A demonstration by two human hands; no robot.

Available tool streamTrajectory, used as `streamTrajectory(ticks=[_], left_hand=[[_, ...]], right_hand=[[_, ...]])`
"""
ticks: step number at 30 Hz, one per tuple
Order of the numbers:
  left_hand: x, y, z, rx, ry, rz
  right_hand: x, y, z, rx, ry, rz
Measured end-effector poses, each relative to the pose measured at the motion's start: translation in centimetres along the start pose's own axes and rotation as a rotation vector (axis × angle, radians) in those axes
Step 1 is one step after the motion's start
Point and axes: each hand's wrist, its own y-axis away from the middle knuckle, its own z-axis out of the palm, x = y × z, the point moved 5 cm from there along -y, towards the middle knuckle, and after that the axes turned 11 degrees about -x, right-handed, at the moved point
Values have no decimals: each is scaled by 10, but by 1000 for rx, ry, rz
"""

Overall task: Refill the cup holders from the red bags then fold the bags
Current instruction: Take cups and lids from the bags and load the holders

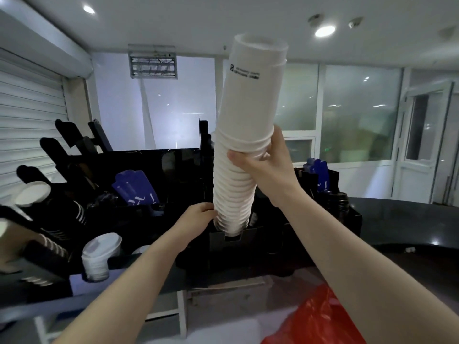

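Right fingers [275, 141] curled, gripping cup stack [248, 100]

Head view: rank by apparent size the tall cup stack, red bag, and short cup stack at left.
1. tall cup stack
2. red bag (partly out of frame, so unsure)
3. short cup stack

Left hand [198, 219], right hand [263, 170] bare; left forearm [139, 281], right forearm [347, 249] bare to frame edge.

Counted are one tall stack of white paper cups [238, 150], one short stack of white cups [99, 259], one red bag [320, 319], two blue sleeve bundles (left bundle [135, 187], right bundle [319, 175]) and two hands (left hand [198, 217], right hand [263, 165]).
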Motion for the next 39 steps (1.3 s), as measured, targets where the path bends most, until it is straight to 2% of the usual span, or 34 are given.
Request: streamTrajectory(ticks=[7, 12, 19, 27, 34, 39], left_hand=[[-12, 14, 3, 0, 75, -58], [-10, 26, -3, 44, 114, 19], [2, 59, -12, 88, 210, 119], [-22, 101, -4, 47, 278, 75], [-33, 124, 17, 15, 240, 24], [-20, 140, 30, 60, 222, 21]], right_hand=[[57, 20, 9, 7, 47, 78], [95, 45, 16, 29, 70, 145], [88, 40, 23, -72, 103, 208], [83, 57, 27, -38, 203, 285], [85, 76, 20, -45, 240, 339], [77, 80, 7, -68, 174, 286]])
